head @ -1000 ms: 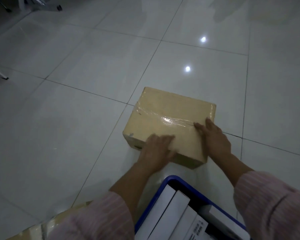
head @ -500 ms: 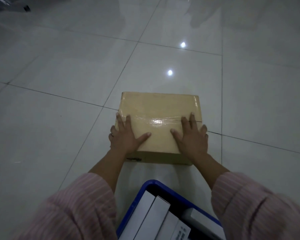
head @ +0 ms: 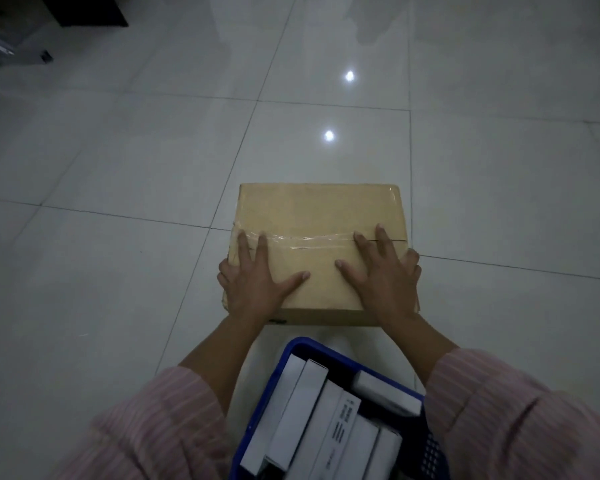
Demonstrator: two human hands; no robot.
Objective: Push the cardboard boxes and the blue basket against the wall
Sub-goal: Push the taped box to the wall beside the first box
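Standing nearest the camera on the pale glossy tiled floor [head: 101, 271] is a blue plastic basket [head: 300, 346], packed with white rectangular cartons [head: 300, 410] set on edge. Pink striped sleeves [head: 520, 420] frame it on both sides, the bare forearms reaching past it. Just beyond the basket, with a narrow strip of floor between, sits a tan cardboard box sealed with clear tape [head: 317, 216]. The left hand [head: 253, 278] lies flat on the box's near-left corner, fingers spread, the outer ones curling over the left edge. The right hand [head: 383, 275] lies flat on the near-right corner, likewise splayed. Neither grip is clenched; both palms press the top, clasping nothing. Farther off, two ceiling-light reflections [head: 329, 135] shine on the tiles, and a dark piece of furniture [head: 90, 10] stands at the floor's far-left corner.
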